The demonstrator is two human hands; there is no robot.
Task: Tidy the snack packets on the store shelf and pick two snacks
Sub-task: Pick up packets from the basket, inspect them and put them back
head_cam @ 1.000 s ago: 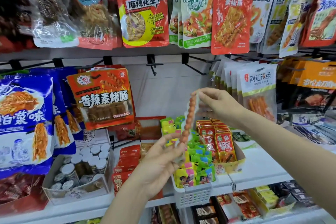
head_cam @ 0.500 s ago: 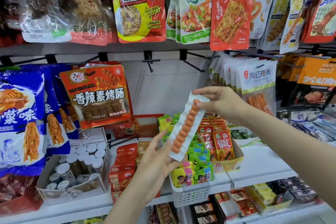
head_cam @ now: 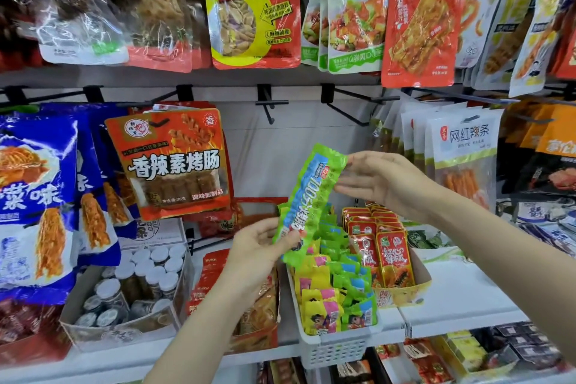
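**Head view: a long green packet held at both ends over the basket**

The head camera looks down on a long green snack packet (head_cam: 310, 196) held aslant in the air, above the white plastic basket (head_cam: 336, 349) at the front edge of the white shelf (head_cam: 461, 296). The left hand (head_cam: 258, 254) pinches its lower end between thumb and fingers; the right hand (head_cam: 381, 184) grasps the upper end with its fingertips, the remaining fingers nearly straight. Held by both ends like this, the printed face is stretched flat toward the camera, probably so that the label can be read or the crumpled film smoothed before it is kept or put back.

The packet is a narrow strip of glossy, crinkled film, green with a blue band of white lettering and crimped ends. Below it the basket, with a perforated wall, holds many small packets of the same shiny film in green, yellow and pink, tumbled loosely. Just right of the basket, a cardboard display box (head_cam: 405, 290) keeps red sachets (head_cam: 391, 259) upright in rows. Left of the basket another box holds small white-capped jars (head_cam: 149, 277). Above, flat pouches hang from black hooks, among them an orange sausage-snack pouch (head_cam: 171, 162), stiff and smooth.
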